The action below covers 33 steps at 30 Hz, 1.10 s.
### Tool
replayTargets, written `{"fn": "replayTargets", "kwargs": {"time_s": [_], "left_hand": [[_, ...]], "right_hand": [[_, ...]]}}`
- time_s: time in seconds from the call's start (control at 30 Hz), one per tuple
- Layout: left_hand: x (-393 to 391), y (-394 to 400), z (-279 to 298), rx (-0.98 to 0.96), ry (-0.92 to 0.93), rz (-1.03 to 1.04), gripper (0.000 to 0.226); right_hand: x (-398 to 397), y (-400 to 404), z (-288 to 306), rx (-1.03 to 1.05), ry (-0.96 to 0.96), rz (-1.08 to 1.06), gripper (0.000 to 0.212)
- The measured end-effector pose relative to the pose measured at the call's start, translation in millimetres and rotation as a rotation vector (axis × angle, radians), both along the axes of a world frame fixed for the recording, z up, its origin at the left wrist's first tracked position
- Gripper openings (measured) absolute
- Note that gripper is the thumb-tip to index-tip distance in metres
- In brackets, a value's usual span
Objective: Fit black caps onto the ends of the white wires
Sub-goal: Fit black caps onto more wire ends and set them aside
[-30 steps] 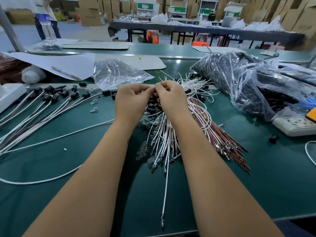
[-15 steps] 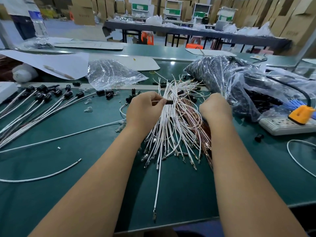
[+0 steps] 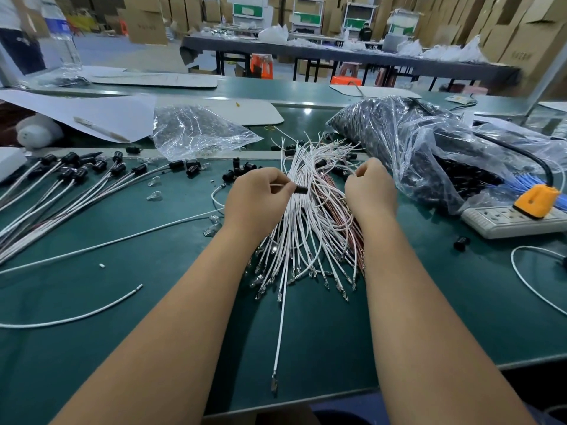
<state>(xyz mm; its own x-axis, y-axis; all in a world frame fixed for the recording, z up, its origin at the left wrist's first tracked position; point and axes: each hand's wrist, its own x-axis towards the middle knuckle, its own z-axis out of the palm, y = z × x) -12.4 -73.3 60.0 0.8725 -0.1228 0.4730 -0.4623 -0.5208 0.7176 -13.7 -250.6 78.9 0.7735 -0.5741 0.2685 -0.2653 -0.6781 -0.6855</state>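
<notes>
My left hand (image 3: 256, 196) pinches a white wire whose end carries a black cap (image 3: 301, 189), poking out to the right of the fingers. My right hand (image 3: 369, 188) is curled over the right side of a loose pile of white wires (image 3: 302, 240) on the green table, fingers pinching thin wires at the pile's top. Brown wires (image 3: 346, 216) lie under the pile's right side. Loose black caps (image 3: 239, 168) sit just beyond my left hand. Finished capped wires (image 3: 70, 185) fan out at the left.
A large clear bag of black caps (image 3: 408, 148) lies at the right, a smaller crumpled bag (image 3: 196, 133) behind the middle. A power strip with an orange plug (image 3: 518, 217) sits far right. One stray cap (image 3: 461, 242) and loose white cables (image 3: 76, 315) lie on the mat.
My hands have separated: the left keeps the capped wire, the right moved right to the pile's edge and then slightly back toward the wires' tops.
</notes>
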Motion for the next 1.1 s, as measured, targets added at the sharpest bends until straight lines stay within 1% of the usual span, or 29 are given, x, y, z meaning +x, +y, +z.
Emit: {"fn": "replayTargets", "kwargs": {"time_s": [0.1, 0.2, 0.3, 0.43, 0.53, 0.63, 0.77, 0.83, 0.97, 1.1], "left_hand": [[0, -1, 0, -0.011, 0.007, -0.008, 0.009], [1, -1, -1, -0.015, 0.005, -0.017, 0.009], [1, -1, -1, -0.020, 0.003, -0.023, 0.010], [1, 0, 0, -0.021, -0.001, -0.015, 0.011], [1, 0, 0, -0.015, 0.005, -0.015, 0.011], [1, 0, -1, -0.015, 0.005, -0.012, 0.011], [1, 0, -2, -0.021, 0.008, -0.015, 0.010], [1, 0, -2, -0.028, 0.014, -0.015, 0.010], [2, 3, 2, -0.068, 0.012, -0.002, 0.008], [8, 15, 9, -0.166, -0.017, 0.056, 0.006]], "right_hand": [[-2, 3, 0, -0.136, -0.069, -0.021, 0.009], [-4, 5, 0, -0.201, -0.023, 0.019, 0.011], [-3, 7, 3, -0.165, 0.021, 0.030, 0.024], [-2, 9, 4, -0.088, -0.047, 0.059, 0.028], [-4, 10, 2, -0.091, -0.090, 0.063, 0.041], [-4, 9, 0, -0.100, -0.132, 0.029, 0.038], [-3, 7, -1, -0.099, -0.127, -0.026, 0.021], [-4, 9, 0, -0.132, -0.127, -0.049, 0.017], [-7, 14, 5, -0.254, -0.165, -0.120, 0.021], [-9, 19, 15, -0.238, -0.326, -0.125, 0.028]]}}
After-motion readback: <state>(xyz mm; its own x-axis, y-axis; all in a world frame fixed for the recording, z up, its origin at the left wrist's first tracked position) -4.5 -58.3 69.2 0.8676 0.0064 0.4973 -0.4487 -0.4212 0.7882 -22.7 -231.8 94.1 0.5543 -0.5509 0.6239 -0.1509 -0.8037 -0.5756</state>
